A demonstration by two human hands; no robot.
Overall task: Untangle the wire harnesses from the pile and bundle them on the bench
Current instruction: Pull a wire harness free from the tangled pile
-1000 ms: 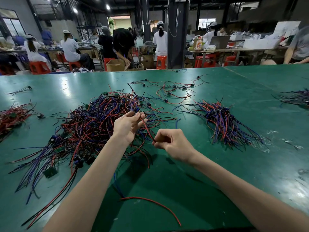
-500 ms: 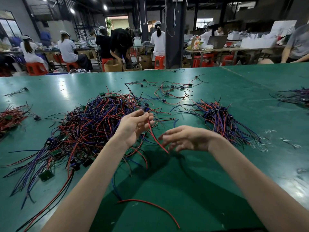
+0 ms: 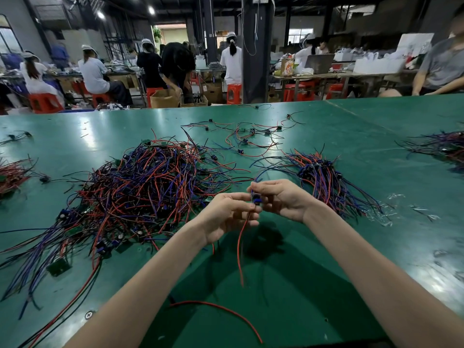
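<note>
A big tangled pile of red, blue and black wire harnesses [image 3: 140,192] lies on the green bench [image 3: 288,297], left of centre. A tidier bundle of harnesses [image 3: 326,182] lies to the right. Both hands are raised over the bench between them. My left hand [image 3: 226,217] and my right hand [image 3: 281,199] together pinch one harness with a small blue connector [image 3: 256,198]. Its red wire [image 3: 239,249] hangs down from my fingers, and a blue wire rises from the connector.
A loose red wire [image 3: 221,312] lies near the front edge. Scattered harnesses [image 3: 251,136] lie farther back. Smaller wire heaps sit at the far left [image 3: 12,174] and far right [image 3: 442,146]. Clear plastic scraps [image 3: 401,209] lie on the right. Workers sit at benches behind.
My hands have come together at the centre and lifted one harness clear of the pile. My right hand, loose half a second ago, now grips the connector.
</note>
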